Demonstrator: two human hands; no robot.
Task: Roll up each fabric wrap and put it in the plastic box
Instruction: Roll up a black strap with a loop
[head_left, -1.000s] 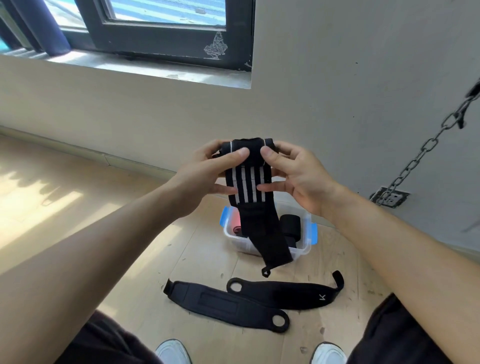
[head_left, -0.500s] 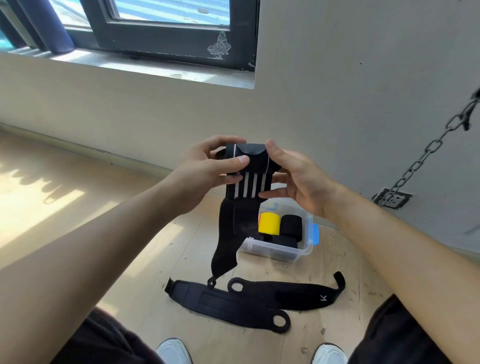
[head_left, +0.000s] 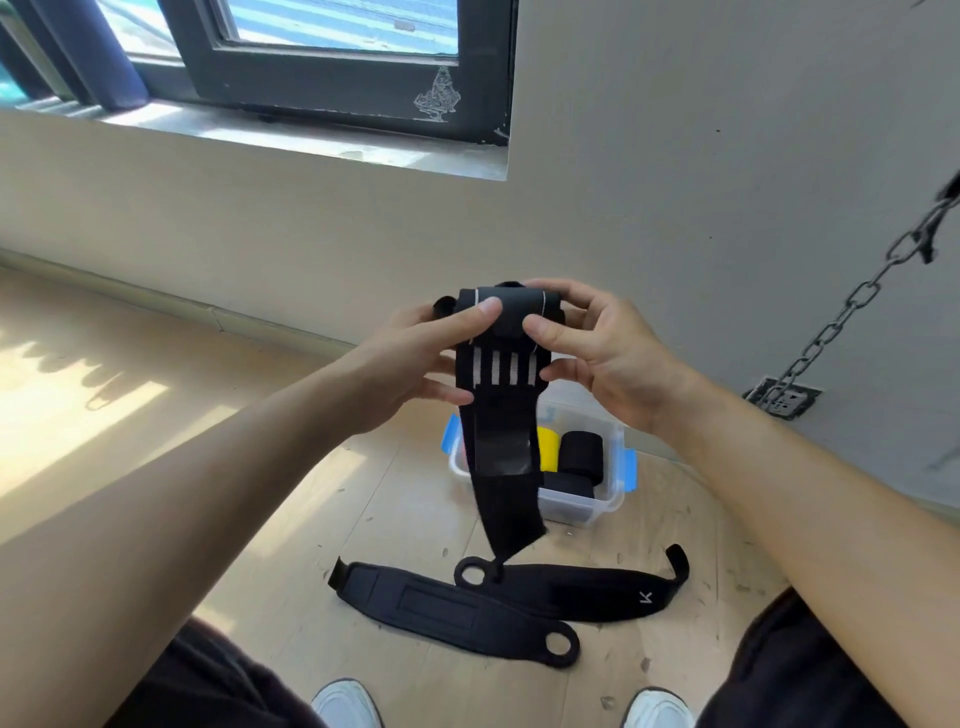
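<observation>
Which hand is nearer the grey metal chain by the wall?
Right. The right hand grips the black striped fabric wrap on the side toward the grey metal chain; the left hand grips its opposite side, farther away.

One head-worn view looks forward and down; left hand (head_left: 410, 364) and right hand (head_left: 613, 358) are near. Floor (head_left: 249, 457) lies near; wall (head_left: 675, 208) far.

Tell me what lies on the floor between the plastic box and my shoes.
Head view: a plain wrap and a K-marked wrap, both unrolled.

Wooden floor (head_left: 291, 499): plastic box (head_left: 584, 508), two wraps (head_left: 447, 609).
</observation>
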